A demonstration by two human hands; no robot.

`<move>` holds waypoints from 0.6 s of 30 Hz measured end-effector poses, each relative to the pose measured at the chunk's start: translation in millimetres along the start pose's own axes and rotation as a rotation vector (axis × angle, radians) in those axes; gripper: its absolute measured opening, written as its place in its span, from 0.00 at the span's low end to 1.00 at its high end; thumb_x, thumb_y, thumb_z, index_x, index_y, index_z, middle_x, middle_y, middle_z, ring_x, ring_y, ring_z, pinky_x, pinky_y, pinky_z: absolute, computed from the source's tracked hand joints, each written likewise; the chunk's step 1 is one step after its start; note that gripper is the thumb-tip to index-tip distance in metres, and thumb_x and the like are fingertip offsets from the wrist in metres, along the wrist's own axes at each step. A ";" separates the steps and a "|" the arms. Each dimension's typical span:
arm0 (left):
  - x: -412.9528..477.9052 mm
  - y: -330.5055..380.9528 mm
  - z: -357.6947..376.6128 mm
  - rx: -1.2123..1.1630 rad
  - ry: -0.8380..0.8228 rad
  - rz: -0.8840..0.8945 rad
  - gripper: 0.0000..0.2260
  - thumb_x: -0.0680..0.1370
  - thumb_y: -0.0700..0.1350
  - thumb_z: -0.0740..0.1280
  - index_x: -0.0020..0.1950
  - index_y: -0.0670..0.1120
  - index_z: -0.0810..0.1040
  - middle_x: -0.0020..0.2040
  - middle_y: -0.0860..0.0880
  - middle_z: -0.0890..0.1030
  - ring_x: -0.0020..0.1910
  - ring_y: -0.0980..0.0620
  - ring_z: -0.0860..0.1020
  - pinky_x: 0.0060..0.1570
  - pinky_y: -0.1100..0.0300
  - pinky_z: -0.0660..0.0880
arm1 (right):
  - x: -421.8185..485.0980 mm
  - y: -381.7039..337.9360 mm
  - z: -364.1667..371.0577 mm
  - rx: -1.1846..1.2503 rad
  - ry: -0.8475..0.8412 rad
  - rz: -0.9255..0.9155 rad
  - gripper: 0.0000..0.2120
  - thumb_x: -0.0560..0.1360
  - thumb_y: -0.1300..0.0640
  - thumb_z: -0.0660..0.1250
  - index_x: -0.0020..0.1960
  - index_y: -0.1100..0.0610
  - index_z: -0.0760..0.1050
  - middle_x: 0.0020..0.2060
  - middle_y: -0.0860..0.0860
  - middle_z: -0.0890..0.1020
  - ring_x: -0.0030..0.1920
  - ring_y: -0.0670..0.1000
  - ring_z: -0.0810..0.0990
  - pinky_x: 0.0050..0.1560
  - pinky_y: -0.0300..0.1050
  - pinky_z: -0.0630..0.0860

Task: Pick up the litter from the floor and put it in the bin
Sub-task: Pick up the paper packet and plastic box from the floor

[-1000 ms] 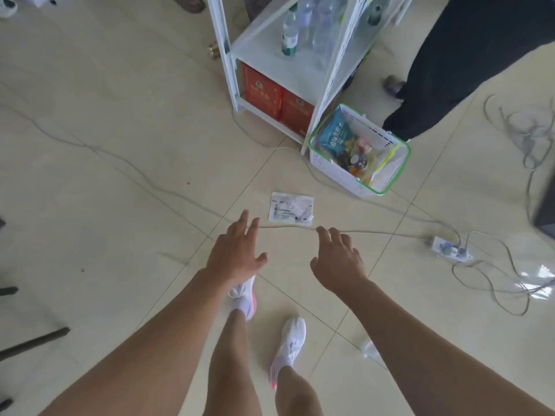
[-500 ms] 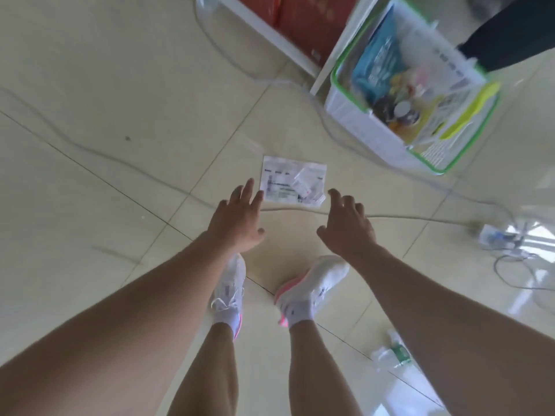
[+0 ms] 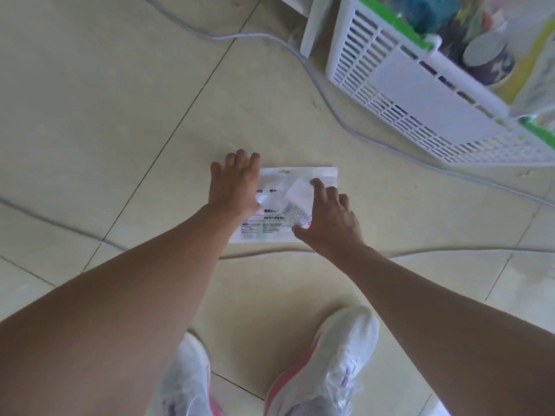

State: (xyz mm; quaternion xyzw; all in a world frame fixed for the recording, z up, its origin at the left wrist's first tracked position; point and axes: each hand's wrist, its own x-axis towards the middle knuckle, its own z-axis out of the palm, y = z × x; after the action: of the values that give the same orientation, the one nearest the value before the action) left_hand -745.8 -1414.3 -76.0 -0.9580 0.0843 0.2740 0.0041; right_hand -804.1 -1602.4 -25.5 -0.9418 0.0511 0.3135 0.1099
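Observation:
A flat white plastic packet (image 3: 277,205) with printed text lies on the tiled floor just in front of my feet. My left hand (image 3: 235,184) rests on its left edge with fingers spread. My right hand (image 3: 329,217) covers its right side, index finger stretched over the packet and thumb at its lower edge. Neither hand has lifted it. The bin (image 3: 420,94), a white slatted basket with a green rim, stands at the upper right, about a hand's length beyond the packet, and holds several pieces of litter.
A grey cable (image 3: 345,121) runs across the floor between the packet and the bin. Another cable (image 3: 450,250) lies just under my wrists. A white shelf leg (image 3: 312,25) stands left of the bin. My white shoes (image 3: 327,364) are at the bottom.
I have bent lower and closer to the floor. Both hands moved forward from just short of the packet onto it. The bin now sits nearer, at the upper right.

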 end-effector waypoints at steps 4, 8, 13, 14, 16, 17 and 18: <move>-7.1 -2.6 3.0 -0.167 -0.053 -0.095 0.19 0.71 0.51 0.76 0.58 0.49 0.76 0.55 0.47 0.79 0.55 0.42 0.79 0.54 0.49 0.68 | -6.2 8.4 -11.0 0.070 0.018 0.028 0.46 0.69 0.42 0.76 0.79 0.52 0.56 0.65 0.54 0.72 0.65 0.59 0.71 0.59 0.55 0.75; -57.0 -6.0 -37.7 -0.445 -0.125 -0.233 0.05 0.74 0.43 0.66 0.49 0.48 0.77 0.48 0.46 0.83 0.48 0.40 0.82 0.43 0.54 0.75 | -42.9 11.6 -64.5 0.159 0.054 0.108 0.46 0.67 0.42 0.78 0.77 0.52 0.58 0.64 0.55 0.73 0.65 0.60 0.72 0.60 0.58 0.76; -150.8 15.5 -170.8 -0.427 -0.055 -0.093 0.03 0.79 0.45 0.63 0.50 0.48 0.75 0.44 0.47 0.82 0.46 0.40 0.81 0.38 0.54 0.70 | -131.5 3.0 -191.7 0.265 0.089 0.221 0.44 0.66 0.42 0.75 0.75 0.49 0.58 0.63 0.54 0.73 0.64 0.60 0.71 0.58 0.56 0.74; -169.0 21.8 -205.7 -0.407 -0.031 -0.053 0.02 0.79 0.45 0.63 0.48 0.48 0.72 0.41 0.48 0.80 0.44 0.40 0.80 0.36 0.54 0.68 | -153.7 0.7 -222.9 0.290 0.109 0.236 0.44 0.66 0.41 0.75 0.75 0.48 0.58 0.62 0.54 0.73 0.63 0.60 0.71 0.57 0.56 0.74; -205.0 36.6 -281.3 -0.360 -0.004 0.010 0.07 0.80 0.44 0.61 0.42 0.49 0.66 0.34 0.52 0.75 0.36 0.42 0.77 0.31 0.55 0.63 | -202.9 -2.8 -286.4 0.344 0.154 0.278 0.45 0.65 0.40 0.75 0.75 0.48 0.58 0.61 0.54 0.73 0.62 0.60 0.71 0.58 0.55 0.74; -223.1 45.0 -318.5 -0.335 0.003 0.049 0.10 0.79 0.44 0.61 0.40 0.49 0.64 0.32 0.52 0.73 0.33 0.43 0.75 0.29 0.55 0.62 | -230.4 -3.0 -317.7 0.377 0.182 0.308 0.45 0.65 0.40 0.76 0.75 0.48 0.58 0.61 0.54 0.73 0.62 0.60 0.71 0.58 0.55 0.74; -242.8 54.1 -355.0 -0.307 0.008 0.095 0.11 0.79 0.44 0.62 0.39 0.49 0.63 0.31 0.52 0.72 0.33 0.42 0.75 0.29 0.55 0.61 | -260.1 -2.8 -347.5 0.419 0.215 0.344 0.45 0.65 0.40 0.76 0.75 0.49 0.59 0.61 0.54 0.74 0.62 0.60 0.71 0.58 0.54 0.73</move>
State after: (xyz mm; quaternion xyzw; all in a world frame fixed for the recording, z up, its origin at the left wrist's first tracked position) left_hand -771.4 -1448.2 355.4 -0.9435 0.0867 0.2795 -0.1555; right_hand -809.9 -1675.7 402.2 -0.9040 0.2848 0.2083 0.2413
